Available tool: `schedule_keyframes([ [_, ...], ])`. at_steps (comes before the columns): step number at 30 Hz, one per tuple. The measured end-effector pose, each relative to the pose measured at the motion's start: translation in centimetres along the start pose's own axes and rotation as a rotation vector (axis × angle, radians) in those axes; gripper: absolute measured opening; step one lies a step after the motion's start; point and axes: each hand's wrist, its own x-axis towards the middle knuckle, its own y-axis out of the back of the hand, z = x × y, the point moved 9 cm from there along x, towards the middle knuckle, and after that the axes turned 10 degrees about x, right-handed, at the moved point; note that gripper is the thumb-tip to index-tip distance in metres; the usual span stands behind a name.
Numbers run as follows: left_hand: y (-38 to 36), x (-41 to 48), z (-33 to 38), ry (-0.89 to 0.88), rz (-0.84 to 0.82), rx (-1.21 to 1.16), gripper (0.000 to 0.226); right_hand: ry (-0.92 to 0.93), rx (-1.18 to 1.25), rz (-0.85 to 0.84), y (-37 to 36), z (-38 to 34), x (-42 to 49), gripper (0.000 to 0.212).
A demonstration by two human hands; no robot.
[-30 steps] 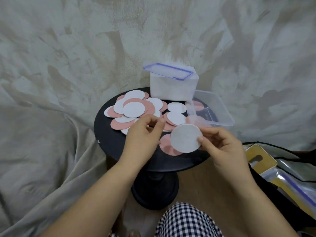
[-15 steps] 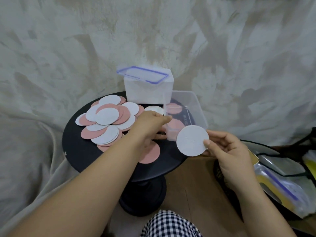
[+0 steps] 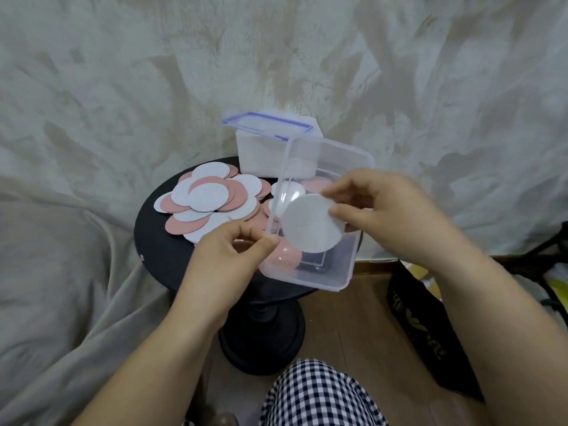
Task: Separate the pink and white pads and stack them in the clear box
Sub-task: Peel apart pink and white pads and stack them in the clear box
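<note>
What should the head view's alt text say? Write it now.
A person's right hand holds a white pad over a clear box, whose rim the left hand grips. Pink and white pads lie heaped on a round black table.

**Hidden, cropped and unresolved regions.** The near right part of the round black table [image 3: 159, 241] is concealed by the clear box [image 3: 307, 279], the left hand [image 3: 224, 259] and the right hand [image 3: 396, 216]. The pink pad [image 3: 287, 256] inside the box is partly covered by the white pad [image 3: 310, 226] held in front of it. Pads behind the box wall are seen only as blurred shapes. One lower corner of the white container [image 3: 261, 158] is masked by the box. The yellow lettering on the black bag [image 3: 412, 309] cannot be read, and the bag is partly hidden by the right forearm. Both forearms and the checked knee [image 3: 316, 395] are cut off by the bottom edge.
</note>
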Motion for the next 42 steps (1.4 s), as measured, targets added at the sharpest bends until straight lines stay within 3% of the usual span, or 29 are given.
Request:
schedule_keyframes([
  [5,1.9,-1.1,-1.0,-0.008,0.029,0.005,0.014,-0.055,-0.371,-0.263,-5.7,-0.6,2.7,0.015],
  [17,2.3,-1.1,-2.2,0.052,0.043,-0.099,0.015,-0.191,-0.491,-0.434,-9.4,0.6,5.2,0.01],
  [24,1.9,-0.7,-2.6,0.082,0.013,-0.168,0.018,-0.165,-0.597,-0.485,-10.5,1.2,6.1,0.017],
  [34,1.5,-0.5,-2.6,0.081,0.005,-0.184,0.016,-0.182,-0.555,-0.631,-10.4,2.0,5.9,0.026],
  [38,1.6,-0.4,-2.7,0.091,0.017,-0.207,0.017,-0.094,-0.582,-0.612,-9.9,0.5,5.5,0.027],
  [42,2.3,0.1,-3.5,0.132,0.029,-0.287,0.018,0.093,-0.296,-0.315,-6.1,-3.2,3.9,0.022],
])
